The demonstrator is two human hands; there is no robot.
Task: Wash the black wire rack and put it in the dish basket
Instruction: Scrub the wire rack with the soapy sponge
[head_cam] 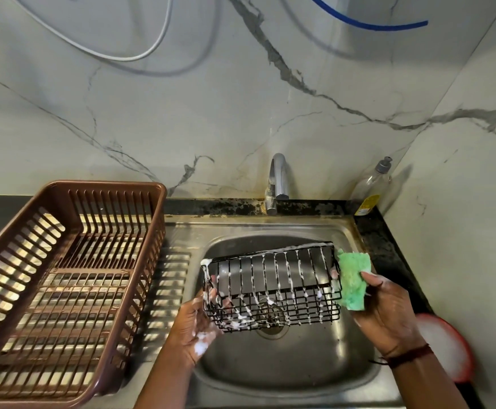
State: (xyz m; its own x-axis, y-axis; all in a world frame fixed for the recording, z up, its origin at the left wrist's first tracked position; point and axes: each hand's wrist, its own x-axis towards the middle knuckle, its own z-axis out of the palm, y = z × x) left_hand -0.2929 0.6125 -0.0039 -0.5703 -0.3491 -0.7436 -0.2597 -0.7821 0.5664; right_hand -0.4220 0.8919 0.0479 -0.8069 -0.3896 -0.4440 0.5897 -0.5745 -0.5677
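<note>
The black wire rack (pixel 273 286) is held tilted over the steel sink (pixel 323 376), streaked with white soap foam. My left hand (pixel 195 329), foamy, grips its lower left corner. My right hand (pixel 388 314) holds a green sponge (pixel 354 278) pressed against the rack's right end. The brown plastic dish basket (pixel 72 199) stands on the drainboard to the left, with nothing in it.
A chrome faucet (pixel 277 181) rises behind the sink, with no water running. A clear soap bottle (pixel 372 187) stands at the back right corner. A red bowl of foamy water (pixel 447 346) sits on the dark counter at the right. Marble wall behind.
</note>
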